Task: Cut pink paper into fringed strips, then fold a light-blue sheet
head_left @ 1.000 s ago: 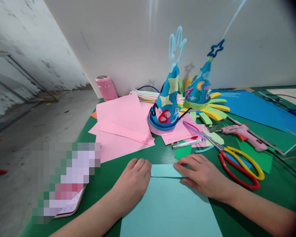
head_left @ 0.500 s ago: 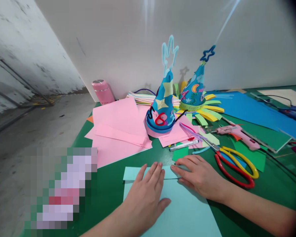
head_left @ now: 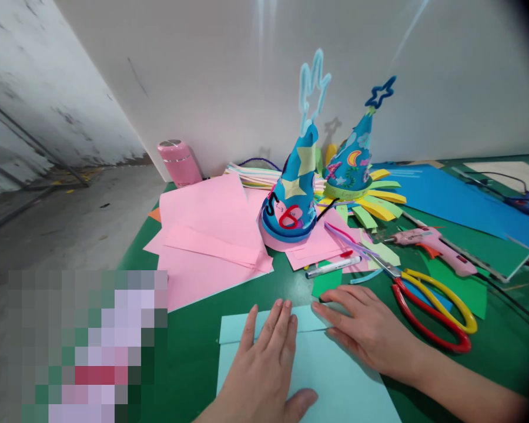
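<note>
A light-blue sheet of paper lies on the green table, its far edge folded over into a narrow strip. My left hand rests flat on the sheet, fingers stretched across the fold and thumb out to the right. Beside it, my right hand presses on the right part of the folded strip with its fingers extended; their undersides are hidden. Past my right hand lie scissors with one red and one yellow handle. A white marker lies just beyond the fold.
Two decorated blue paper cone hats stand toward the wall. Pink paper sheets spread at left, near a pink bottle. A pink glue gun with a cord and blue sheets lie right. A pixelated patch covers the lower left.
The view has shifted slightly, so the sheet and hands appear a little lower. Both hands stay on the folded strip, in nearly the same pose.
</note>
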A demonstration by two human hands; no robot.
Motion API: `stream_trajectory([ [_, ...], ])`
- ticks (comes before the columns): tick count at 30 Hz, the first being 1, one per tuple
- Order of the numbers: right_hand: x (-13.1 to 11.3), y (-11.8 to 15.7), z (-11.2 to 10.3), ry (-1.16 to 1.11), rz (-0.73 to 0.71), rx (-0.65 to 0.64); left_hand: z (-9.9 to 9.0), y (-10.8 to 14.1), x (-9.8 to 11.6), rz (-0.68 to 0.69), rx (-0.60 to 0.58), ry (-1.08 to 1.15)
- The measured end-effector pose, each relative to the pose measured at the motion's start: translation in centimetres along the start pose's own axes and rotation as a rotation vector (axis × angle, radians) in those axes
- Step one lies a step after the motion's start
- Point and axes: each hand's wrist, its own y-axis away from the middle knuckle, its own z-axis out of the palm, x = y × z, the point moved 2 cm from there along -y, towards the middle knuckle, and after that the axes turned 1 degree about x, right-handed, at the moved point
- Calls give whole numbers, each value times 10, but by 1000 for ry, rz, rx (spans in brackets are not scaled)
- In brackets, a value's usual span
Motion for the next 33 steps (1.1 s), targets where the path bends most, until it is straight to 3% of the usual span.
stream_trajectory([
  [8, -1, -1, -4, 54, 32, 53, 4, 0, -1, -3, -63, 71],
  [13, -25, -9, -11, 120, -17, 108, 7, 4, -2, 8, -88, 118],
  [20, -49, -9, 8, 192, -174, -52, 3, 6, -4, -15, -148, 167],
  [25, -45, -6, 11, 193, -205, -121, 2, 14, -10, -54, -79, 116],
  [33, -46, -8, 7, 76, -156, -93, 2, 28, -22, -109, -13, -55],
])
